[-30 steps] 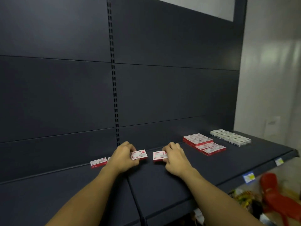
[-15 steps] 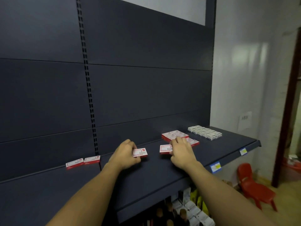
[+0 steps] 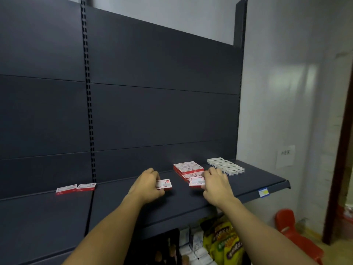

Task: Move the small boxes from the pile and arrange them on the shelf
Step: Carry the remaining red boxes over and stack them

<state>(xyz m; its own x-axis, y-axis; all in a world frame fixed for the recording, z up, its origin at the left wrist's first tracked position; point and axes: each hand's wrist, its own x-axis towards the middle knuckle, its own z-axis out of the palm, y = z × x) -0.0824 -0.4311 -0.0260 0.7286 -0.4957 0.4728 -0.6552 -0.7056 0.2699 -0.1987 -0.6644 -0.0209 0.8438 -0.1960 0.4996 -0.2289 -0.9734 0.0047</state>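
Two bare forearms reach in from the bottom edge of the head view; below the shelf's front edge, yellow snack bags (image 3: 225, 240) and small white packs (image 3: 194, 243) sit on a lower level; red plastic chair (image 3: 294, 232) on the floor at right, by a dark door frame (image 3: 342, 169).

Dark shelf (image 3: 133, 211) carries everything; blue-yellow price tag (image 3: 263, 192) on its front lip near the right end.

Left hand (image 3: 147, 185) mid-shelf, fingers curled round the left end of a small red-and-white box (image 3: 164, 184); whether this box rests on the shelf or is just above it, cannot tell.

Right hand (image 3: 215, 185) to its right, well apart; thumb and fingers pinch the right edge of a second small box (image 3: 195, 181), which sits tilted, front of the pile.

Pile of red-and-white boxes (image 3: 188, 168) just behind the right hand, toward the shelf's back edge, stacked flat in layers; row of white boxes (image 3: 225, 166) further right near the back right corner, just beside the pile.

Two placed boxes (image 3: 75, 188) lie flat side by side, touching, at the shelf's back edge left of the slotted upright (image 3: 88, 104), well apart from both hands.

Dark back panels (image 3: 162, 115) rise behind; pale wall at right with a paper notice (image 3: 285, 155), text unreadable.
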